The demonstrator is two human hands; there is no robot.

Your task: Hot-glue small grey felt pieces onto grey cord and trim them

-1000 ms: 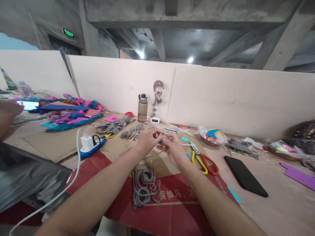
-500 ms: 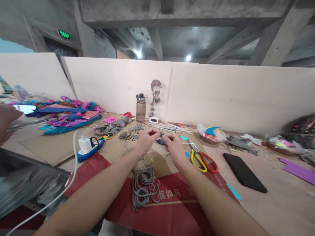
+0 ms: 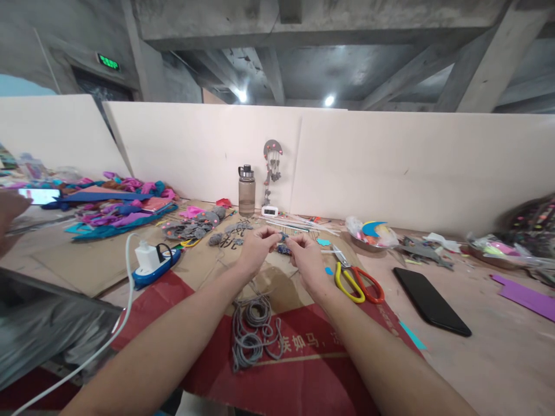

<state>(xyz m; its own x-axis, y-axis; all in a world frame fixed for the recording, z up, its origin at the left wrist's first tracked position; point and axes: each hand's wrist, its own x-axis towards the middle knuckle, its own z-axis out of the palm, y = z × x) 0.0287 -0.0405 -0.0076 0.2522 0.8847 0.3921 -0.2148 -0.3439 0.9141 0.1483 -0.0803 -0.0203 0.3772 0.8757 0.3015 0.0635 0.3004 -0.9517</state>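
1. Head view: the left hand [image 3: 256, 249] and the right hand [image 3: 306, 255] together pinch a small dark piece [image 3: 284, 237] above the cardboard [image 3: 271, 277].
2. This piece is partly hidden; its exact shape I cannot tell.
3. Another person's hand [image 3: 11, 209] is cut off at the left edge.

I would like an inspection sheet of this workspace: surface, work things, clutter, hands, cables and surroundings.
Surface: red-and-tan cardboard over a pinkish table.
Work things: small dark piece, too small to identify; looped grey cord nearer the wearer.
Clutter: scissors and black phone at right; colourful pile at left.
Hands: left hand and right hand close together, fingertips pinching the small dark piece.
Cables: white cable runs from the blue power strip toward the lower left.
Surroundings: pale panels behind; another person's hand at far left.
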